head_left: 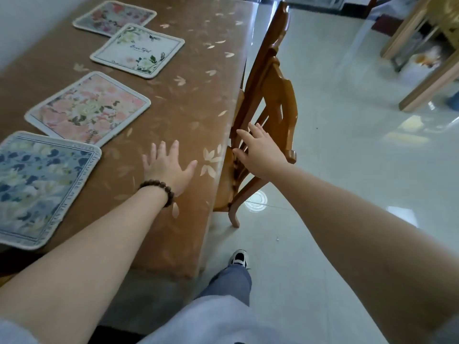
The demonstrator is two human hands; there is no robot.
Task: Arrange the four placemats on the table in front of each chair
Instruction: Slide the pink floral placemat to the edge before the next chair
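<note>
Several floral placemats lie in a row along the left of the brown table (pixel 198 100): a blue one (pixel 39 187) nearest me, a pink one (pixel 89 109), a white one (pixel 137 50) and a rose-patterned one (pixel 114 17) farthest away. My left hand (pixel 166 167), with a bead bracelet on the wrist, hovers flat with spread fingers over the table to the right of the blue mat. It holds nothing. My right hand (pixel 258 151) reaches with straight fingers over the back of a wooden chair (pixel 265 95) tucked against the table's right edge.
Glossy pale floor tiles (pixel 335 170) stretch to the right of the chair. Wooden furniture legs (pixel 422 78) stand at the far right. My leg and shoe (pixel 239 259) are on the floor near the table's near corner.
</note>
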